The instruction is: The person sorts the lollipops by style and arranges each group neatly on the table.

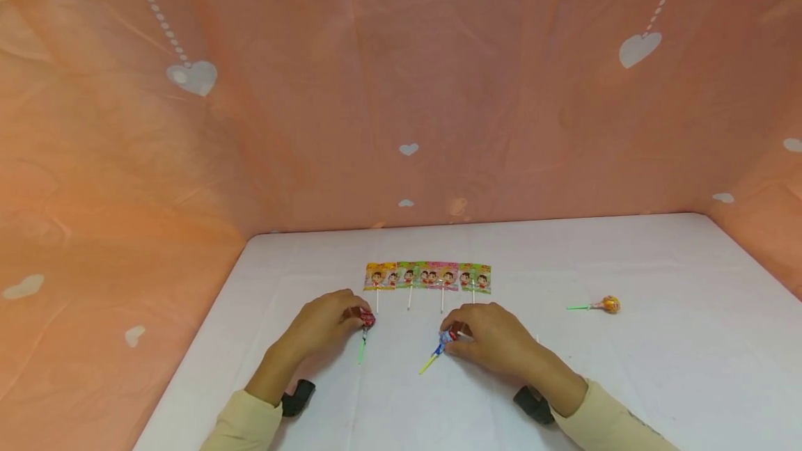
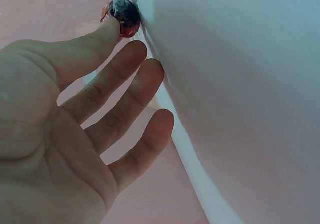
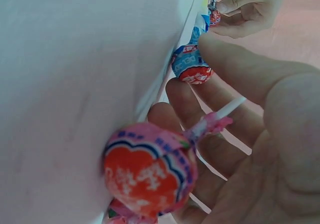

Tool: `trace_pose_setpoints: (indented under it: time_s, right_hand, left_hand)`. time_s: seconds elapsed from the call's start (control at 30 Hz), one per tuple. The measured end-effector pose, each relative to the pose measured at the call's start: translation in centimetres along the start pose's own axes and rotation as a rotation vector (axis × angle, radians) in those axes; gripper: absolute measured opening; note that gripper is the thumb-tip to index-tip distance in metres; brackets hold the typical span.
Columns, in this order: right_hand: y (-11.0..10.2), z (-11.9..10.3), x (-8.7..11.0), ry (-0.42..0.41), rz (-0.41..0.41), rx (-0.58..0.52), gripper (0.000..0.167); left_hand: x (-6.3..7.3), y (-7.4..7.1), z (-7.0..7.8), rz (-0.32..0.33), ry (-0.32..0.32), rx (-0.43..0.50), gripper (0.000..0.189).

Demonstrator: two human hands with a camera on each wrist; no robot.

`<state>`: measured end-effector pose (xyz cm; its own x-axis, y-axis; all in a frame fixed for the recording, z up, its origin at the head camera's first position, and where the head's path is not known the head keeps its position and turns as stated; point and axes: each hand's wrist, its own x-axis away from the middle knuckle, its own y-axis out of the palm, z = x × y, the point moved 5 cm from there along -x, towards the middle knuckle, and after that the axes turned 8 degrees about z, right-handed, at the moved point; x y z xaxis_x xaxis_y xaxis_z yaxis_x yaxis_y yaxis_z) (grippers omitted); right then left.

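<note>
My left hand (image 1: 322, 322) pinches a red-wrapped lollipop (image 1: 367, 319) between thumb and forefinger, its green stick toward me. In the left wrist view the thumb lies against that dark red lollipop (image 2: 129, 21), the other fingers loosely bent. My right hand (image 1: 491, 335) pinches a blue and red lollipop (image 1: 447, 337) with a yellow stick, seen closer in the right wrist view (image 3: 192, 64). A pink and orange-red lollipop (image 3: 150, 169) with a white stick is by the right palm; whether the hand touches it I cannot tell.
Several flat-packed lollipops (image 1: 410, 275) with white sticks lie in a row beyond my hands. An orange lollipop (image 1: 610, 305) with a green stick lies to the right on the white tabletop (image 1: 677, 360). A peach curtain with hearts (image 1: 438, 89) hangs behind.
</note>
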<state>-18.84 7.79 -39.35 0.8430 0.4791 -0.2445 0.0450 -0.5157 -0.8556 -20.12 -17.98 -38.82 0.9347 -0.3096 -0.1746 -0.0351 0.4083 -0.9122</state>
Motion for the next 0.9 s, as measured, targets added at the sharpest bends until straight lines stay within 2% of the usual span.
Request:
trace_pose_setpoints:
  time_s: [0.27,0.6,0.9]
  right_hand:
    - [-0.1,0.1,0.2,0.007,0.004,-0.022,0.017]
    - [-0.9,0.0,0.4,-0.003,0.038,-0.021,0.019]
    - [-1.9,-0.6,0.1,0.018,0.074,-0.06,0.021]
  left_hand:
    - [0.0,0.2,0.3,-0.031,-0.024,0.034,0.019]
    - [-0.1,0.4,1.3,-0.019,-0.064,-0.006,0.016]
    - [0.0,0.4,0.6,-0.03,-0.14,-0.008,0.019]
